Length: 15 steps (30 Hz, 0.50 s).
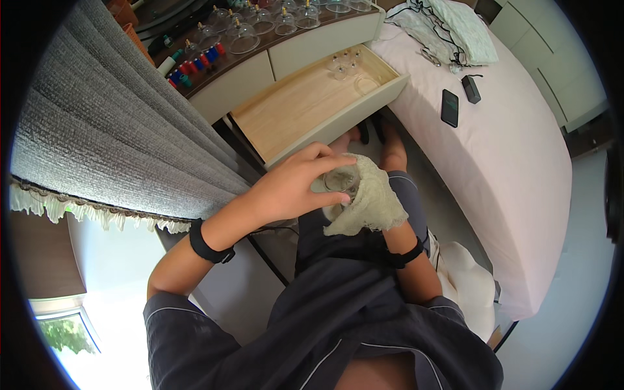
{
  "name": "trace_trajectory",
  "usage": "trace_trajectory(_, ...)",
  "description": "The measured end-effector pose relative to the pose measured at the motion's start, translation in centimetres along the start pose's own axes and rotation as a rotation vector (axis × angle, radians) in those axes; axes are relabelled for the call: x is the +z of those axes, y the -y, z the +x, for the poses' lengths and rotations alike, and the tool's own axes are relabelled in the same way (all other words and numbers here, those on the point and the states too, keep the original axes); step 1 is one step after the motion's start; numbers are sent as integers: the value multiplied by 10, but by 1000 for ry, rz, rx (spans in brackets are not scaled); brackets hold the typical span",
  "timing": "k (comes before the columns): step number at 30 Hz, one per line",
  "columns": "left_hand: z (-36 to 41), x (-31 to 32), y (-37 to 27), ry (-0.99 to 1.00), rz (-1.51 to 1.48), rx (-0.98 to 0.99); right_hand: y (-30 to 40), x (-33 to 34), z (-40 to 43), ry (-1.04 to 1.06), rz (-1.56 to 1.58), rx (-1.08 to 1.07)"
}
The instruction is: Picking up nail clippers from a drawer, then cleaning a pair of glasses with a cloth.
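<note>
Between its thumb and fingers, my left hand [304, 183] grips a clear cupping cup [341, 179] by the rim. A pale gauze cloth [373, 195] covers my right hand, so its fingers are hidden; the cloth lies against the cup's right side. Beyond my hands, an open wooden drawer [292, 112] holds several small clear cups [340, 72] and a clear ring-shaped item [366, 85] at its far right end. Larger cupping cups [243, 39] with yellow-tipped valves stand on the dresser top [265, 41].
Red, blue and green spools [197, 63] stand at the dresser's left end. A grey curtain [122, 122] hangs at left. On the pink-covered bed [497, 146] at right lie a phone [450, 108], a small black box [471, 89] and white cloth with black cords [468, 34].
</note>
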<state>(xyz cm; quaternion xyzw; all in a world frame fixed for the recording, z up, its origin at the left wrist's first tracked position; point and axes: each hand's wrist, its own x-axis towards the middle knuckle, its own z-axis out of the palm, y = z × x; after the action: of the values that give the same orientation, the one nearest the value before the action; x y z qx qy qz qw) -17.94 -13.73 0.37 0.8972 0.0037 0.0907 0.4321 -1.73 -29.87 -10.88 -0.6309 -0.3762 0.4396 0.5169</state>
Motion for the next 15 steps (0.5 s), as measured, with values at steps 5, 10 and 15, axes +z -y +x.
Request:
trace_trajectory(5, 1, 0, 1, -8, 0, 20, 29, 10, -4, -92, -474, -408)
trace_trajectory(10, 3, 3, 5, -5, -24, 14, 16, 9, 1, -177, -709, -489)
trace_trajectory(15, -1, 3, 9, -10, -109, -20, 26, 15, -5, -120, -668, -453)
